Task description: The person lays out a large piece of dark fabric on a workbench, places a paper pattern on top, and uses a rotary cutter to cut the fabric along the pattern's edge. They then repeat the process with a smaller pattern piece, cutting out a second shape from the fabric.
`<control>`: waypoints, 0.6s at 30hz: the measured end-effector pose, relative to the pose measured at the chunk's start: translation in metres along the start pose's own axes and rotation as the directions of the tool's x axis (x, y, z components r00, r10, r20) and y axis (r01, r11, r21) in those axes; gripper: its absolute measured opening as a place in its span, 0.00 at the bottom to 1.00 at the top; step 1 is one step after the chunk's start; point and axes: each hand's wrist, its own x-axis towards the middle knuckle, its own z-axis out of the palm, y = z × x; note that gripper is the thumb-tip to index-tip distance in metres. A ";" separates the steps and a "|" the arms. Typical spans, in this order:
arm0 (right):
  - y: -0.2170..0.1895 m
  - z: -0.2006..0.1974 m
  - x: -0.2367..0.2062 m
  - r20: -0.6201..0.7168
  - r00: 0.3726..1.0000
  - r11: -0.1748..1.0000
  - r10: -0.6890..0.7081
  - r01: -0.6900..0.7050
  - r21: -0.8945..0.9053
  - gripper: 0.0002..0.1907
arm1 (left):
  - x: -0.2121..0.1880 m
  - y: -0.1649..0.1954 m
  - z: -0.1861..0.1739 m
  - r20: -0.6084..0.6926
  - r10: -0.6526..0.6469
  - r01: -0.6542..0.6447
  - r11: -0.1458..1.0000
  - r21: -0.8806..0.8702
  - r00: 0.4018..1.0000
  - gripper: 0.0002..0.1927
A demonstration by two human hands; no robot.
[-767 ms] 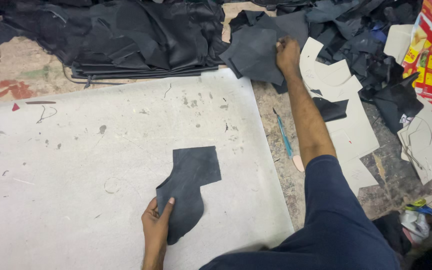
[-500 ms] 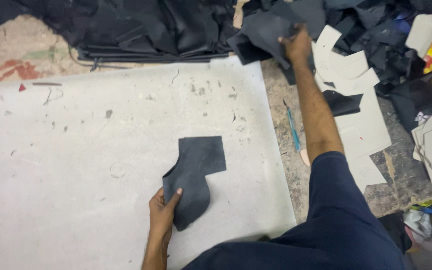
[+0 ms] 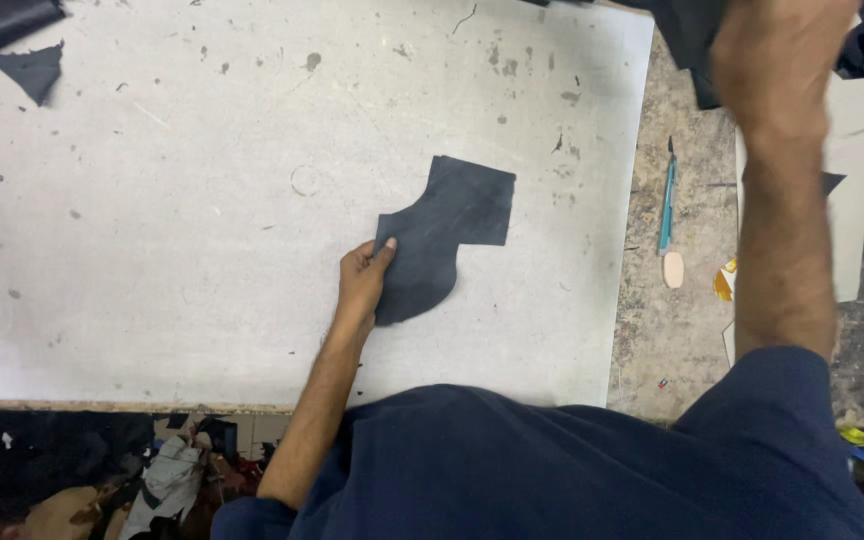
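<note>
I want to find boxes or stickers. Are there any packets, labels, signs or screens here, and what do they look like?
No packets, labels, signs or screens show here.
Only a dark cut leather piece on the white cutting board, under the left hand.
A blue-handled knife lies right of the board.

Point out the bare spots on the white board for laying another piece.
Free: the white board left of the dark cut piece under the left hand, and its upper middle. Crowded: the right side, by the blue knife and right hand.
</note>
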 end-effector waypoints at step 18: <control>-0.308 -0.071 -0.208 0.551 0.801 0.721 -0.235 -0.236 0.651 0.59 | -0.021 0.037 0.008 0.127 0.443 -0.452 0.787 0.419 0.888 0.15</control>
